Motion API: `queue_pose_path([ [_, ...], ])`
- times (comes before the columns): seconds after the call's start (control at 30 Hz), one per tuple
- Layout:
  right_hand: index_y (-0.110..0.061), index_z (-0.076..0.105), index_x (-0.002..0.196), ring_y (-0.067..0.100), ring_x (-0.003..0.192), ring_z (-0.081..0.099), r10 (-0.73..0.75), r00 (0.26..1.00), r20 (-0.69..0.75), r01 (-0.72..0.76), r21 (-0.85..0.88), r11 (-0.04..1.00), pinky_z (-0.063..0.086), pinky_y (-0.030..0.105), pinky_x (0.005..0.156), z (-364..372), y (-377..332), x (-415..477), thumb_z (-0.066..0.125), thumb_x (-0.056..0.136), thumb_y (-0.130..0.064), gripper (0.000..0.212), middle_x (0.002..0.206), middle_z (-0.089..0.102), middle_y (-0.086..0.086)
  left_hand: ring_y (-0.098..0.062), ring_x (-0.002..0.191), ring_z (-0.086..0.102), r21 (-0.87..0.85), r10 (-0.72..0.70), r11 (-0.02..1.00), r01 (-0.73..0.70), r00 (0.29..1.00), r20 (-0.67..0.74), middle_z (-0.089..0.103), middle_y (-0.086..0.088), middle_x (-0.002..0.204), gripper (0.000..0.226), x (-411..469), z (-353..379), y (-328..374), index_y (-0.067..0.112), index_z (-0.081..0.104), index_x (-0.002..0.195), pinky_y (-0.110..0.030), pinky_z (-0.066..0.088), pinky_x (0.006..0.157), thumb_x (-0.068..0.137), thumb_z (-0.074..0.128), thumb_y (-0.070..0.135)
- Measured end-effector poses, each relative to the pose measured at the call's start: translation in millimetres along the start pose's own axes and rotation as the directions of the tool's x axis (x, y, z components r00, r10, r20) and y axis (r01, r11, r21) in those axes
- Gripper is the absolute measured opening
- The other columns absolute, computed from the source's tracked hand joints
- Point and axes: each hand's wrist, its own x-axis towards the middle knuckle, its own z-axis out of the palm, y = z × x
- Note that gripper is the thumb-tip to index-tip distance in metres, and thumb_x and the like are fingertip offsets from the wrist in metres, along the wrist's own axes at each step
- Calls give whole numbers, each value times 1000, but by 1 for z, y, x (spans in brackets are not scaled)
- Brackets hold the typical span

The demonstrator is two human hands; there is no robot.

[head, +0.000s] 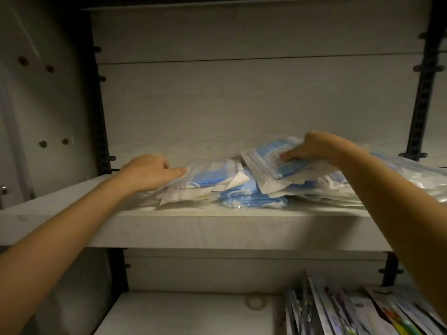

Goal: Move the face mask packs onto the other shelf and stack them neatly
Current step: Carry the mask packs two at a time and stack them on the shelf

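While the clear plastic packs of blue face masks (254, 187) lie in a loose, uneven heap on the pale wooden upper shelf (217, 228), neat stacking is judged unfinished. Right hand (316, 148) grips a tilted top pack (273, 158), thumb on its label. Left hand (150, 171) presses fingertips against the heap's left end, grasping nothing. Which shelf is the destination cannot be told.

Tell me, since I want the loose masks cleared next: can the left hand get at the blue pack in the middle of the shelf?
Probably yes. The left hand rests on the neighbouring pack, and the blue pack lies uncovered at the shelf front.
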Motion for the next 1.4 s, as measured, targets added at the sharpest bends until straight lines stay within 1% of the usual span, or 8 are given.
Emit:
queue_pose_path([
  [0.23,1,57,115,30,88,52,24,998,-57,-10,234,972,38,33,72,-14,15,-7,70,74,-43,61,108,59,17,-30,109,56,-199,-87,965,170,926,368,56,-14,130,112,9,11,21,12,54,127,-36,43,93,49,41,92],
  [0.47,-3,58,108,27,82,51,8,997,-78,13,276,961,38,34,71,-19,23,-23,70,73,-42,54,97,56,13,-32,131,38,-243,-134,933,266,882,452,30,-13,151,94,16,0,23,6,29,143,-36,36,99,74,56,64],
  [0.67,2,57,109,26,82,52,28,993,-112,10,328,945,39,34,70,-20,28,-31,71,74,-41,58,96,58,14,-25,71,59,-503,-165,794,342,917,363,63,-14,85,66,17,-4,13,-6,53,117,-31,47,63,68,79,30],
  [0.83,0,57,105,16,60,41,65,990,-128,-17,346,938,31,28,51,-22,35,-42,68,76,-44,53,88,54,11,-23,50,62,-645,-144,695,316,941,306,69,-12,61,48,14,-17,7,-6,58,106,-26,51,47,69,78,17],
  [1.03,-7,54,99,20,65,52,131,985,-114,-71,424,903,41,29,55,-34,57,-59,68,73,-48,50,77,57,7,-11,27,56,-872,-59,466,148,989,136,63,-5,40,17,-12,-50,26,1,56,79,-20,45,29,80,68,13],
  [1.2,-7,61,98,23,67,62,221,972,-76,-153,506,849,53,37,68,-41,90,-84,70,68,-50,53,86,70,13,-9,41,65,-971,143,236,27,988,63,71,-2,55,20,-43,-38,68,5,60,96,-19,48,35,78,66,6],
  [1.33,-9,57,104,22,68,61,313,945,-97,-226,499,836,50,31,59,-51,118,-118,69,69,-50,56,86,68,11,-19,70,72,-982,300,182,57,947,111,69,-18,106,75,-56,-11,106,2,51,122,-25,55,48,55,78,18],
  [1.4,-7,55,106,21,70,62,365,924,-112,-260,516,816,49,29,58,-57,132,-136,68,70,-49,57,87,68,11,-23,79,70,-979,369,191,72,919,140,68,-16,110,77,-60,1,125,5,51,123,-25,56,49,53,78,21],
])
